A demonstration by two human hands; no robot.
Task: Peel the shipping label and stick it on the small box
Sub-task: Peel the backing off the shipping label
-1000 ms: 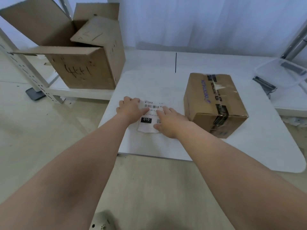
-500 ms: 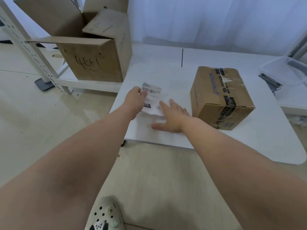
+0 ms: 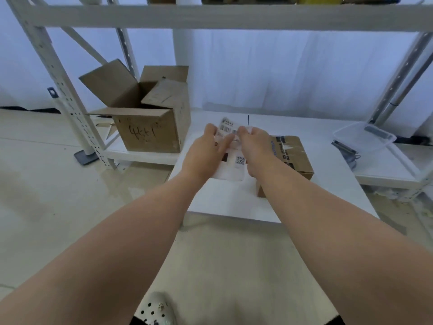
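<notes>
The white shipping label (image 3: 232,158), printed with barcodes and a QR code, is held up in the air above the white table (image 3: 225,202). My left hand (image 3: 206,153) grips its left edge and my right hand (image 3: 256,148) grips its right edge near the top. The small taped cardboard box (image 3: 293,156) lies on the table just right of my right hand, partly hidden behind my right wrist and forearm.
A large open cardboard box (image 3: 145,118) stands on a low shelf at the left. White metal shelving (image 3: 58,73) frames the scene, with a beam overhead. A clear plastic container (image 3: 364,137) sits on the shelf at the right. My shoe (image 3: 155,310) shows below.
The label has gone from lying flat on the table to being lifted by my left hand, and now both hands hold it up. My view has tilted upward.
</notes>
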